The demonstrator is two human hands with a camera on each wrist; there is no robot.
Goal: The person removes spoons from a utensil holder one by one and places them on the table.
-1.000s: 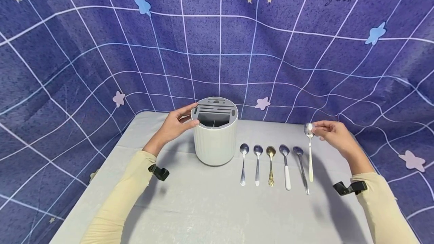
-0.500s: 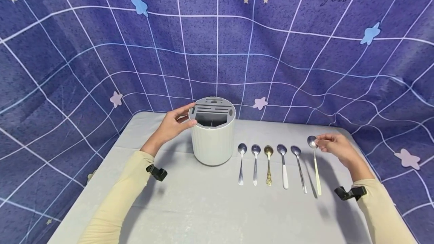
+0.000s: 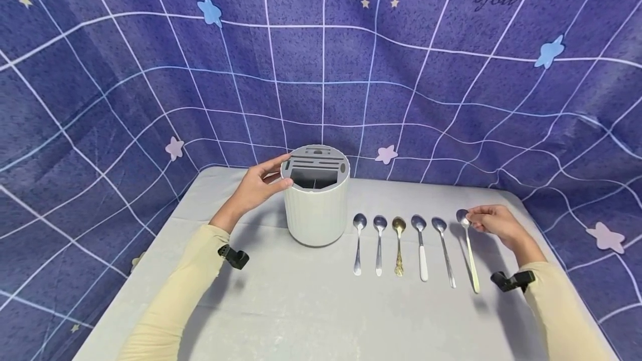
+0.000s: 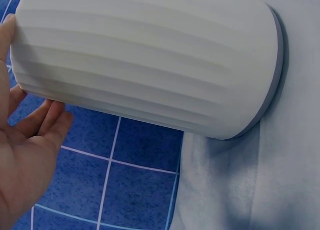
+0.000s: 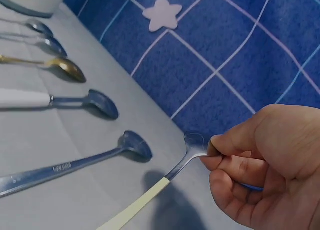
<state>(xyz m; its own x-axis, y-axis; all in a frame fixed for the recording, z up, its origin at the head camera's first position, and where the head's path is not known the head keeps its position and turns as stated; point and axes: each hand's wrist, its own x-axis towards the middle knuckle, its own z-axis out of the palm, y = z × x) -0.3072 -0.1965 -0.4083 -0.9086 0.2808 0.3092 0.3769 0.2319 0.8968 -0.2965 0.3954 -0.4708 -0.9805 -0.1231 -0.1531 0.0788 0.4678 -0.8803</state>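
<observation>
In the head view a white ribbed utensil holder (image 3: 316, 219) with a grey slotted top stands upright on the table. My left hand (image 3: 254, 187) holds it at the upper left, thumb at the front of the rim and fingers farther back. The left wrist view shows the fingertips against the holder's ribbed wall (image 4: 145, 59). At the right, my right hand (image 3: 497, 226) pinches the bowl of a spoon with a pale yellow handle (image 3: 471, 261). Thumb and fingers hide part of that bowl in the right wrist view, where the yellow handle (image 5: 140, 202) slants down toward the cloth.
Between holder and right hand lies a row of spoons: two silver ones (image 3: 358, 244) (image 3: 379, 244), a gold ornate one (image 3: 398, 244), a white-handled one (image 3: 422, 255) and a long silver one (image 3: 445, 249). A purple grid curtain (image 3: 321, 99) hangs behind the grey-clothed table (image 3: 301, 305).
My right hand has lowered the yellow-handled spoon toward the table, to the right end of the row. My left hand stays at the holder, which has not moved.
</observation>
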